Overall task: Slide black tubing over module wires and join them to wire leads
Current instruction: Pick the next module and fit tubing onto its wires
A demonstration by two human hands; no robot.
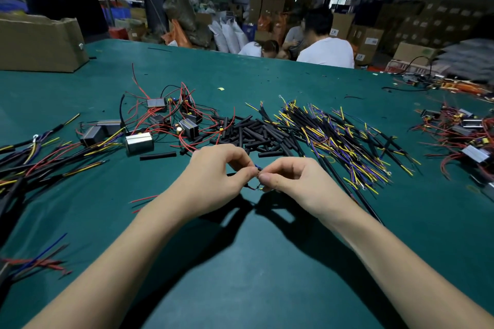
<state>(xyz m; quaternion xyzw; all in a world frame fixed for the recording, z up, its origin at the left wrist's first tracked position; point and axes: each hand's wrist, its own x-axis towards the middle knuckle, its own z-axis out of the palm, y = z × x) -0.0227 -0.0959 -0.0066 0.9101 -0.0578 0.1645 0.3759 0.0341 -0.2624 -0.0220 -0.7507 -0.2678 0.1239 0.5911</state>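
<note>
Head view is showing the left hand [213,176] and right hand [291,179] pinching thin, bendy wire ends [258,168] together at 12 o'clock over the green worktop [240,262], so pinching near the tips is looking best.

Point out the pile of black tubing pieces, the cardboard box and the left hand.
pile of black tubing pieces [254,132], head view, middle of the heap.
cardboard box [40,43], head view, its front wall.
left hand [216,176], head view, back of the hand.
</note>
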